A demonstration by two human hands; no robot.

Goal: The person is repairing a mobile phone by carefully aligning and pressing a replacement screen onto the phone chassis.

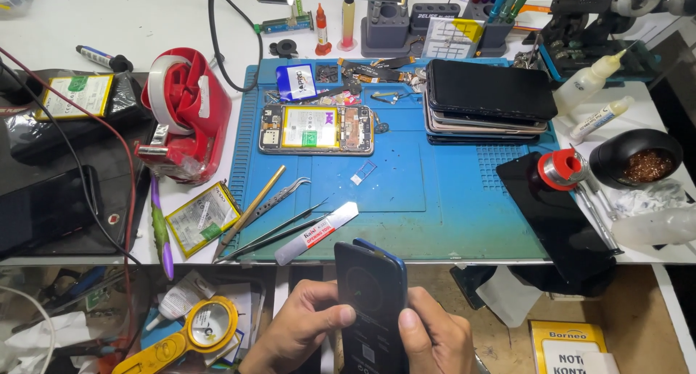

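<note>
Where hands (362, 330) grip: phone (371, 301) upright, lengthwise.

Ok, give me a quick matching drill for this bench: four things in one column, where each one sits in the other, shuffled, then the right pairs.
Things:
1. dark phone
2. opened phone
3. stack of phones
4. red tape dispenser

Places:
A. far right part of the blue mat
B. white table, left of the mat
C. between the left hand and right hand, below the table edge
D. middle of the mat, battery showing

Pairs: 1-C, 2-D, 3-A, 4-B
</note>
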